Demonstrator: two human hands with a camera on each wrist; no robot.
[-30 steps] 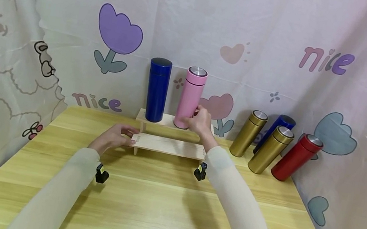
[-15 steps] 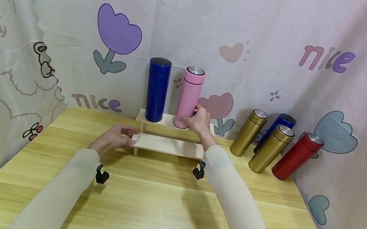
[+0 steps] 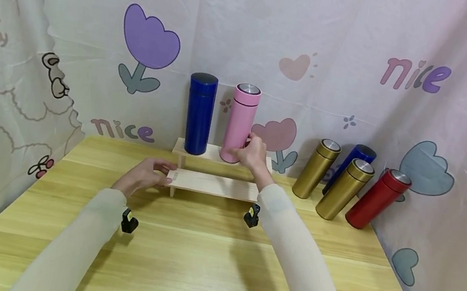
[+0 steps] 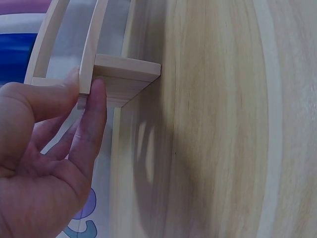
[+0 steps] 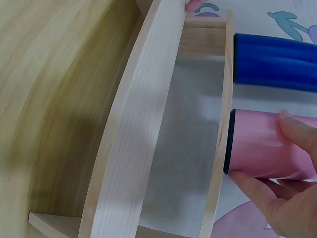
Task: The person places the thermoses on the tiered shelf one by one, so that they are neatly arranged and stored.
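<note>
A two-tier wooden rack [image 3: 214,184] stands at the back of the table. On its upper shelf a blue thermos bottle [image 3: 199,115] stands upright, with a pink thermos bottle [image 3: 240,121] to its right. My right hand [image 3: 252,156] grips the pink bottle low on its body; in the right wrist view, thumb and fingers lie on either side of the pink bottle [image 5: 270,144], whose dark base is at the shelf. With my left hand [image 3: 145,175] I pinch the left end of the lower shelf, thumb above and fingers below, as the left wrist view shows on the shelf [image 4: 89,54].
To the right, two gold bottles [image 3: 317,170], a blue bottle [image 3: 350,168] and a red bottle [image 3: 377,199] stand close together by the curtain. A patterned curtain [image 3: 242,26] hangs behind and beside the wooden table [image 3: 187,269].
Slightly to the left, the pink bottle has shifted with my right hand, and it leans a little less. My left hand keeps its pinch on the rack.
</note>
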